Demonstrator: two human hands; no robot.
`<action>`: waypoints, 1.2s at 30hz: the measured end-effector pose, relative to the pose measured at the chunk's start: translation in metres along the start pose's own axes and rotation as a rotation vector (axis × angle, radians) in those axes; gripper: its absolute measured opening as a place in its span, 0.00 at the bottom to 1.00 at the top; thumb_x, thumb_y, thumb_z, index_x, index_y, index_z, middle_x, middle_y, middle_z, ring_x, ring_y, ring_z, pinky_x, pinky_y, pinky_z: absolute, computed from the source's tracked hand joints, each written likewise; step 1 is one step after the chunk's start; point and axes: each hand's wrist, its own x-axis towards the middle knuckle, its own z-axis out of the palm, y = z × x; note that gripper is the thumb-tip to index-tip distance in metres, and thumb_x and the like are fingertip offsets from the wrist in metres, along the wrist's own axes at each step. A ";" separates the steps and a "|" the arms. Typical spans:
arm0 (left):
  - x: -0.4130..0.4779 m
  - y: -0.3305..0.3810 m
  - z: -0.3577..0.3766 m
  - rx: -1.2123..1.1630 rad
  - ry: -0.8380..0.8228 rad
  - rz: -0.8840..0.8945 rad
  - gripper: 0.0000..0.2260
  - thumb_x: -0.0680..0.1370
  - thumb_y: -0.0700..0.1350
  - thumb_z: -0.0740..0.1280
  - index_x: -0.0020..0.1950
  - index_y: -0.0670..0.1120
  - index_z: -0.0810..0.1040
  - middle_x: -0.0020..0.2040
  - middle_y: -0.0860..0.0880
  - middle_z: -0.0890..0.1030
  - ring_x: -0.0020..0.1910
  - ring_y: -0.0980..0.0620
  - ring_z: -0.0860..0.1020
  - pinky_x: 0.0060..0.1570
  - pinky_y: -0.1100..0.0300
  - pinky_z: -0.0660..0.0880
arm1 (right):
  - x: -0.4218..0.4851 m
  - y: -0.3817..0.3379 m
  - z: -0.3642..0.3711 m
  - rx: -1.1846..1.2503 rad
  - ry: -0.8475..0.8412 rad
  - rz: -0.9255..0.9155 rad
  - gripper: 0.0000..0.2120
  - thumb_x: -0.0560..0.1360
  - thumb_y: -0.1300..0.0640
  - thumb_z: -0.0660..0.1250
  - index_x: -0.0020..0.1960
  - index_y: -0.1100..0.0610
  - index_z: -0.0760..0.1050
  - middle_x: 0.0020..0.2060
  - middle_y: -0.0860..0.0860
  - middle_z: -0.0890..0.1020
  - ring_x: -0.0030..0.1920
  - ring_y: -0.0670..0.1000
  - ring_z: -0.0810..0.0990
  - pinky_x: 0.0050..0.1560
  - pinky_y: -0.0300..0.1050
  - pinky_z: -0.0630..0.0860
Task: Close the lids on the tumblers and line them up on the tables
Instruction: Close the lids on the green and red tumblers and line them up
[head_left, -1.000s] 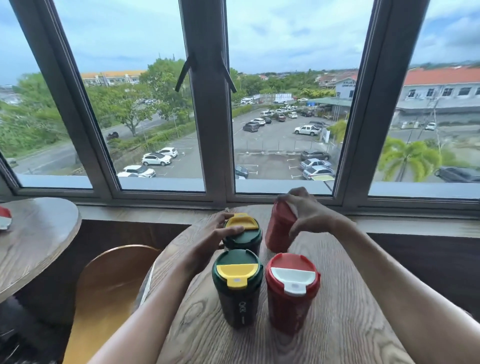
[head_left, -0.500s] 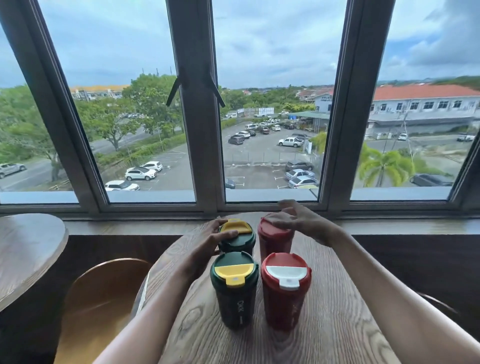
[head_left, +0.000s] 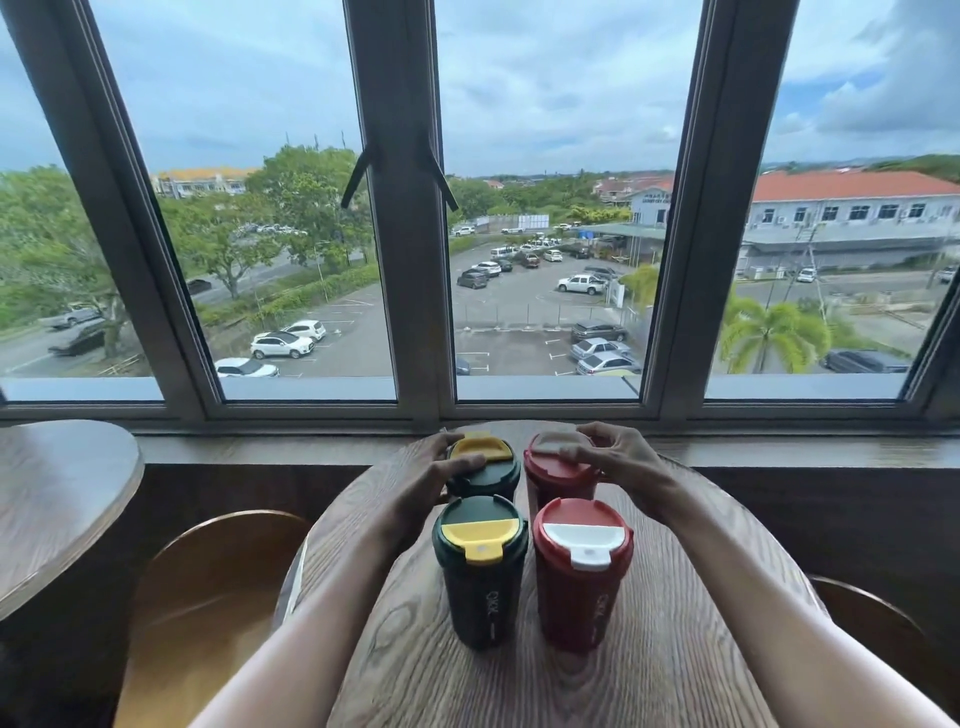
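Note:
Several tumblers stand in two pairs on a round wooden table (head_left: 675, 649). Nearest me are a dark green tumbler with a yellow flap (head_left: 480, 566) and a red tumbler with a white flap (head_left: 582, 571), both with lids shut. Behind them stand a second green tumbler (head_left: 491, 470) and a second red tumbler (head_left: 553, 475). My left hand (head_left: 423, 480) wraps the far green tumbler, thumb on its lid. My right hand (head_left: 618, 460) rests on the far red tumbler's lid, fingers curled over the flap.
A window sill (head_left: 779, 449) runs right behind the table. Another wooden table (head_left: 57, 493) is at the left. Curved wooden chair backs stand at lower left (head_left: 208, 597) and lower right (head_left: 872, 623).
The far red tumbler was tilted in my right hand and now stands upright beside the far green one. My right hand has shifted onto its lid. My left hand has stayed on the green tumbler.

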 end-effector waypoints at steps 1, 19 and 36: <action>0.000 0.001 0.000 -0.006 -0.001 -0.001 0.23 0.67 0.53 0.73 0.61 0.54 0.77 0.60 0.43 0.81 0.59 0.43 0.80 0.64 0.42 0.74 | -0.001 0.000 -0.001 0.005 -0.009 -0.002 0.44 0.56 0.41 0.80 0.64 0.64 0.75 0.55 0.60 0.82 0.51 0.56 0.83 0.45 0.46 0.80; -0.024 0.026 -0.011 0.300 0.159 0.146 0.16 0.79 0.56 0.65 0.62 0.49 0.77 0.60 0.44 0.81 0.58 0.45 0.79 0.57 0.48 0.76 | -0.040 -0.051 0.016 -0.343 0.213 -0.193 0.17 0.75 0.52 0.70 0.61 0.59 0.79 0.55 0.54 0.84 0.54 0.51 0.81 0.52 0.41 0.73; -0.257 0.033 -0.119 0.628 0.659 0.061 0.06 0.76 0.46 0.68 0.48 0.48 0.84 0.44 0.48 0.86 0.44 0.50 0.83 0.47 0.54 0.80 | -0.142 -0.132 0.247 -0.439 -0.121 -0.477 0.10 0.73 0.59 0.70 0.54 0.58 0.82 0.48 0.52 0.85 0.49 0.50 0.81 0.54 0.34 0.73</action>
